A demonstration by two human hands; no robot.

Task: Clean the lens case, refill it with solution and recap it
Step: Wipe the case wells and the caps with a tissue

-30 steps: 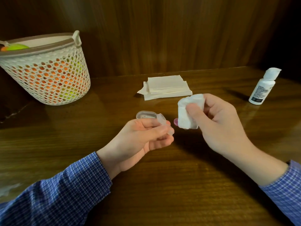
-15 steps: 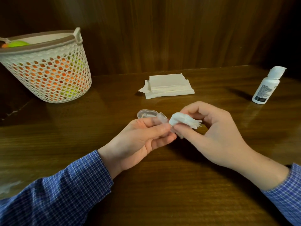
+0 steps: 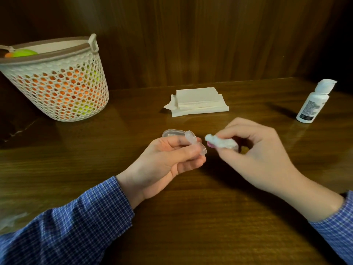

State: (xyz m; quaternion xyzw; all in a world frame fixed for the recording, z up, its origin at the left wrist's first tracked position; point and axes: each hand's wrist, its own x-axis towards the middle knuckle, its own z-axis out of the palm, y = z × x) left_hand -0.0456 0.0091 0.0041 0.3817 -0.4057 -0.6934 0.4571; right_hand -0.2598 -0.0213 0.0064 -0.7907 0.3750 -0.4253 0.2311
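Observation:
My left hand [image 3: 168, 159] grips a small clear lens case [image 3: 193, 139] between thumb and fingers, its wells pointing right. A clear lid-like piece [image 3: 172, 133] shows just behind the fingers; I cannot tell if it rests on the table. My right hand [image 3: 254, 150] pinches a crumpled white tissue [image 3: 221, 143], whose tip sits a short gap right of the case. A small pink cap [image 3: 210, 144] peeks out under the tissue. The white solution bottle [image 3: 313, 101] stands capped at the far right.
A stack of folded white tissues [image 3: 197, 99] lies at the back centre of the wooden table [image 3: 191, 217]. A white mesh basket [image 3: 57, 81] with orange and green items stands at the back left. A wood-panelled wall rises behind.
The tissue went from held up and apart to pressed against the case, and now sits slightly pulled back to the right. My left hand kept holding the case.

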